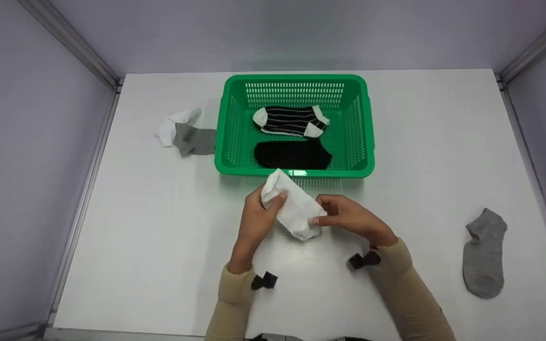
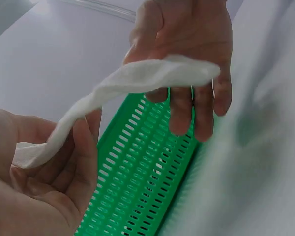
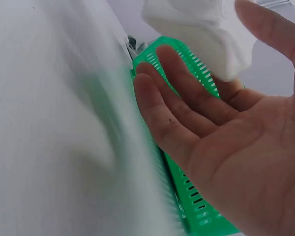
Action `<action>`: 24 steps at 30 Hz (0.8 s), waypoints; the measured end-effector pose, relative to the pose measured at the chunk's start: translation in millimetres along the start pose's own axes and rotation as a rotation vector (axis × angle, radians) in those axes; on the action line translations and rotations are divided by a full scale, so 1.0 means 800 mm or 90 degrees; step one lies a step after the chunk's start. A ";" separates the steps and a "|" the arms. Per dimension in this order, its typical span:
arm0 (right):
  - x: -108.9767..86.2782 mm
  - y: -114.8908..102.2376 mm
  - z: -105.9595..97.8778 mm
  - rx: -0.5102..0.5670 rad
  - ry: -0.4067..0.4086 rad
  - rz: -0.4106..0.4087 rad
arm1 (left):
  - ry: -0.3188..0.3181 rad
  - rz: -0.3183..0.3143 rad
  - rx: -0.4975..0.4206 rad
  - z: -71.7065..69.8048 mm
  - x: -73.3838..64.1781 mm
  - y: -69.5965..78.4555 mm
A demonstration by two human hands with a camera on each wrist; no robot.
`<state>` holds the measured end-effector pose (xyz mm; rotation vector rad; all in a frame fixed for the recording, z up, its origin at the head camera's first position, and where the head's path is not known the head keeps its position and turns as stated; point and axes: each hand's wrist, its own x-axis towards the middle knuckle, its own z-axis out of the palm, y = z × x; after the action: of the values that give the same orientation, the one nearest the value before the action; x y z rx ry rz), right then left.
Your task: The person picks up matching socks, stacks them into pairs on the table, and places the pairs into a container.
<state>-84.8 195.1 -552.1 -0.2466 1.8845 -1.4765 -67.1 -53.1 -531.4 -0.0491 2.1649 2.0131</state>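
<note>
Near the front rim of the basket, my left hand [image 1: 259, 215] pinches a white sock [image 1: 296, 208], thumb on top and fingers curled beneath. In the left wrist view the sock [image 2: 123, 78] shows edge-on as a thin, wavy strip running from my left hand to the right. My right hand [image 1: 349, 215] is at the sock's other end, thumb tip at its edge. Seen from the right wrist, that hand [image 3: 226, 123] has its fingers extended and the thumb spread apart, with the sock hanging by the index finger.
A green plastic basket [image 1: 370, 137] holds a black-and-white striped sock [image 1: 289, 121] and a black sock [image 1: 292, 154]. Left of it lie a crumpled white sock [image 1: 166, 128] and a grey sock [image 1: 199, 141]. Another grey sock [image 1: 484, 255] lies flat at the table's right.
</note>
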 end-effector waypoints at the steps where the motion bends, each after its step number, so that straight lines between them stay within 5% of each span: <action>1: 0.000 0.001 -0.002 0.006 0.007 0.007 | 0.005 -0.006 0.001 -0.002 0.001 -0.004; 12: -0.007 0.007 -0.021 0.074 0.078 0.050 | -0.022 -0.069 0.107 -0.032 0.008 -0.030; 19: -0.008 0.007 -0.023 -0.001 0.135 0.065 | -0.060 -0.078 0.105 -0.039 0.007 -0.038; 24: -0.008 0.006 -0.021 -0.066 0.167 0.057 | -0.048 -0.064 0.173 -0.040 0.007 -0.046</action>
<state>-89.4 213.1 -552.3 -0.0162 2.1533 -1.4081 -70.6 -87.5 -566.9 -0.0426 2.3160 1.6272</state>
